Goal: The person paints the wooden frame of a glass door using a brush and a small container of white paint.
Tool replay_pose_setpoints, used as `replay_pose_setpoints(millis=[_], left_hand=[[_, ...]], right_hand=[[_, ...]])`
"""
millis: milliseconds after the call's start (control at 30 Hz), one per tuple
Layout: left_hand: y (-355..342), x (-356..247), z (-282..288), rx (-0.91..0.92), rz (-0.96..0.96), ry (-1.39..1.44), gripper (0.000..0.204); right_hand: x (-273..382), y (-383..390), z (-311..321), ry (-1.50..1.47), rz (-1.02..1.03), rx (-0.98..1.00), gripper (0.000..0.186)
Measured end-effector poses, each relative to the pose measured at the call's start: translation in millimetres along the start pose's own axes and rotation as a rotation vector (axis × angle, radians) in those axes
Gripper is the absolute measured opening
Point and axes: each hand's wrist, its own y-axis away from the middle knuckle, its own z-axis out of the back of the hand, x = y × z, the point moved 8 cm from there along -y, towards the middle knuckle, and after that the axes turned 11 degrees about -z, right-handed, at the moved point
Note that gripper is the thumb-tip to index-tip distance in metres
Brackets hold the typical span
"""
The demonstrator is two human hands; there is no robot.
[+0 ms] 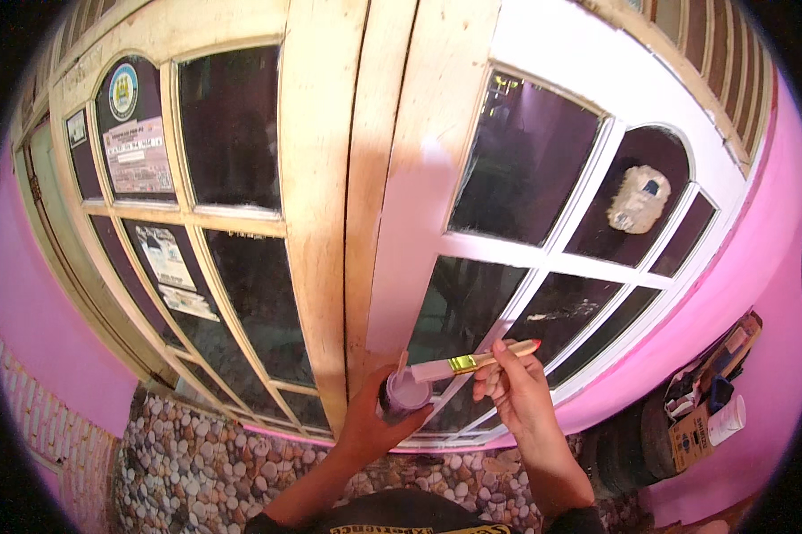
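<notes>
My left hand (372, 420) is wrapped round a small plastic cup of pale paint (408, 392), held in front of the double door. A short stick, or perhaps a finger, rises at the cup's left rim; I cannot tell which. My right hand (517, 384) pinches the wooden handle of a flat paintbrush (462, 363) that has a shiny yellow-gold ferrule. Its bristles, coated in pale paint, lie over the cup's rim. Behind my hands, the right door leaf (410, 231) carries white paint on its frame, with a thinner pinkish coat along its inner edge.
The left door leaf (321, 178) is bare, yellowish wood with stickers on its dark panes. Pink walls (686, 329) flank the door. At the lower right, a cardboard box (690, 438), a white cup (727, 420) and other clutter sit on a dark stack. The floor (196, 463) has a pebble pattern.
</notes>
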Motion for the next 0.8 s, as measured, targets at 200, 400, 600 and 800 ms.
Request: replay_pose_setpoints(millis=[200, 400, 600, 800], left_hand=[[6.0, 9.1, 0.0, -0.008, 0.031, 0.018, 0.072], [11.2, 0.7, 9.7, 0.005, 0.06, 0.055, 0.074], [25.6, 8.4, 20.3, -0.047, 0.143, 0.018, 0.069], [36.1, 16.5, 28.0, -0.094, 0.133, -0.013, 0.073]], right_hand=[[51.6, 16.4, -6.7, -0.23, 0.227, 0.104, 0.017], [156.4, 54.1, -47.9, -0.09, 0.787, 0.036, 0.02], [202.5, 84.8, -97.9, 0.253, 1.224, -0.114, 0.02], [208.3, 87.4, -126.0, 0.692, 1.672, -0.374, 0.017]])
